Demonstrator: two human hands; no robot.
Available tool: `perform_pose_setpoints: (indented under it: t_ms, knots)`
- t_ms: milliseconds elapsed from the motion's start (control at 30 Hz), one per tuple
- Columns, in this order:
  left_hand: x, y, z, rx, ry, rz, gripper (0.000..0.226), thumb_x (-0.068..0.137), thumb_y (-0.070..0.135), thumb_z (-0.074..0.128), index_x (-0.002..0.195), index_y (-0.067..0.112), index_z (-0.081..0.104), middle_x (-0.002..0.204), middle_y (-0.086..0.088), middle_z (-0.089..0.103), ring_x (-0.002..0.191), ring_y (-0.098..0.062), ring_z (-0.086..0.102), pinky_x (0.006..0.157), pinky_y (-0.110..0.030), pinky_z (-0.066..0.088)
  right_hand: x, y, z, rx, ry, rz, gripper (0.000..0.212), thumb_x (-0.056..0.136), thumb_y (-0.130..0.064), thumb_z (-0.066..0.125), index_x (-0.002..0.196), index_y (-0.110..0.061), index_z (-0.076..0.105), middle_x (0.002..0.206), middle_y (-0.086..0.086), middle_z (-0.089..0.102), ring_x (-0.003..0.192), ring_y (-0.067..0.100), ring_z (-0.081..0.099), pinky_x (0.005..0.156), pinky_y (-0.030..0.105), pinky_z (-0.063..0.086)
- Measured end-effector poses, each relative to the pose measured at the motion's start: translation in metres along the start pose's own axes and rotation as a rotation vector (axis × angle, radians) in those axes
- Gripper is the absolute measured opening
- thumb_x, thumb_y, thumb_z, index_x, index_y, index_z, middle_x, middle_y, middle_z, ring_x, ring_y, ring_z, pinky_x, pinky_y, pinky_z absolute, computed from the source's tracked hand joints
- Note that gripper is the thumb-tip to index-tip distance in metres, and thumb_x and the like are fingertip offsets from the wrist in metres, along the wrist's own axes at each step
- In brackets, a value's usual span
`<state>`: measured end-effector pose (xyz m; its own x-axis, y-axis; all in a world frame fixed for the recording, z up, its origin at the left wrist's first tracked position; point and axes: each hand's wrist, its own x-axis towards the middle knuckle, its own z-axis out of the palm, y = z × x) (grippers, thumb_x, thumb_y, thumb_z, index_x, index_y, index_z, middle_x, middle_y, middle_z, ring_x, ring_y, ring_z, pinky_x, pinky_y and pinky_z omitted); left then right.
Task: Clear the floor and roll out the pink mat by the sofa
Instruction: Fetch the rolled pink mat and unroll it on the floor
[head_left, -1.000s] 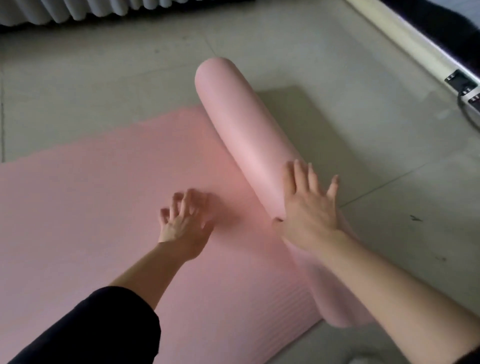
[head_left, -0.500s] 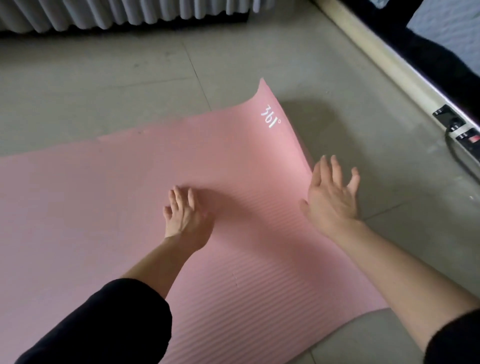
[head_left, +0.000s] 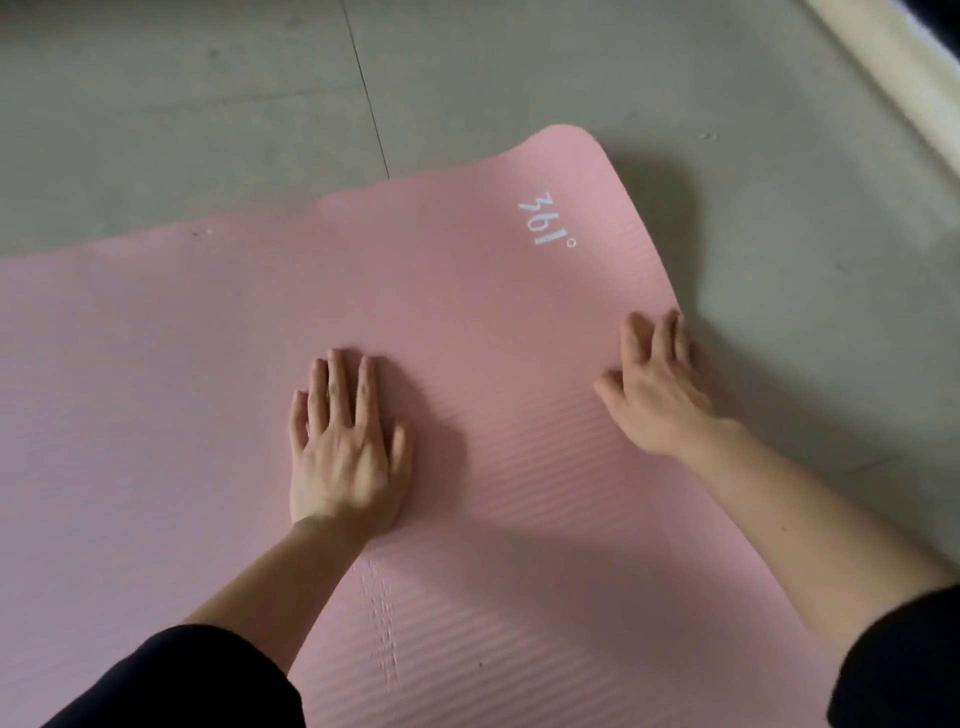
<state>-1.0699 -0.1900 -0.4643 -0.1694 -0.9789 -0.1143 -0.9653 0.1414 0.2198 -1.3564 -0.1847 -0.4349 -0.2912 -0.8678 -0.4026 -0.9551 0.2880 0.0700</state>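
Pink mat (head_left: 182, 364) flat under left hand (head_left: 345, 447); right hand (head_left: 657, 387) at its edge

We see the pink mat (head_left: 208, 389) unrolled and spread ribbed face up on the grey floor (head_left: 208, 104), running out of view at the left and at the near side. Its far right corner (head_left: 571, 150) is rounded and carries a white "361°" print (head_left: 548, 221). That corner seems to lift a little off the floor, though the shadow beside it leaves us unsure. A short line of dents (head_left: 382, 623) marks the surface towards the near side.
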Motion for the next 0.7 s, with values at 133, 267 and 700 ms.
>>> perform_pose_setpoints:
  t_ms: [133, 267, 700]
  knots:
    - [0.002, 0.003, -0.002, 0.020, -0.025, -0.018, 0.075, 0.085, 0.046, 0.020, 0.152, 0.011, 0.018, 0.161, -0.016, 0.008, 0.149, -0.031, 0.005, 0.118, -0.046, 0.005, 0.056, -0.010, -0.017, 0.121, 0.017, -0.036, 0.089, 0.089, -0.067, 0.025, 0.151, -0.010, -0.004, 0.156, 0.028, -0.012, 0.147, 0.037, -0.009, 0.116, 0.053, 0.003]
    - [0.004, 0.004, -0.003, 0.026, -0.032, -0.021, 0.075, 0.084, 0.045, 0.026, 0.151, 0.011, 0.021, 0.161, -0.015, 0.010, 0.149, -0.030, 0.007, 0.117, -0.043, 0.004, 0.109, -0.031, -0.042, 0.068, 0.050, -0.093, 0.095, 0.087, -0.071, 0.021, 0.151, -0.007, -0.006, 0.159, 0.023, -0.011, 0.147, 0.034, -0.012, 0.118, 0.052, -0.001]
    - [0.010, -0.002, -0.001, 0.008, -0.023, -0.036, 0.074, 0.084, 0.049, 0.033, 0.150, 0.017, 0.026, 0.161, -0.009, 0.014, 0.148, -0.027, 0.010, 0.114, -0.039, 0.004, 0.115, -0.040, -0.017, 0.109, 0.247, -0.161, 0.081, 0.085, -0.071, 0.015, 0.151, -0.026, 0.011, 0.161, 0.009, 0.006, 0.146, 0.040, 0.001, 0.112, 0.065, 0.005]
